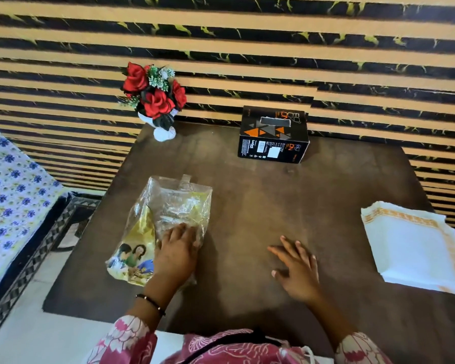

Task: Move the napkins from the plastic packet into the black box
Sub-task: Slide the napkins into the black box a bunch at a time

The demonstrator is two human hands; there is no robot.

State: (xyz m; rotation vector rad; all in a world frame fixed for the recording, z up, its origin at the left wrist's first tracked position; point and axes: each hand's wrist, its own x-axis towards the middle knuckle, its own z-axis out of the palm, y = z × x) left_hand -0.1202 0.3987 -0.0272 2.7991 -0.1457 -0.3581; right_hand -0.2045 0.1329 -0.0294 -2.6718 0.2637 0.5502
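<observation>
While left fingers (180,232) press the packet (166,216), napkins (415,248) lie well right.

Napkins (415,248) cut off at right edge — box (273,135) print illegible

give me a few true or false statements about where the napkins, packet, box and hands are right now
1. The napkins lie stacked on the table, outside the plastic packet. True.
2. The left hand rests on the packet. True.
3. The right hand holds a napkin. False: it is spread over bare table, holding nothing.
4. The black box sits at the near edge. False: it stands at the far edge, by the wall.
5. The roses stand to the right of the box. False: they stand to its left.
</observation>
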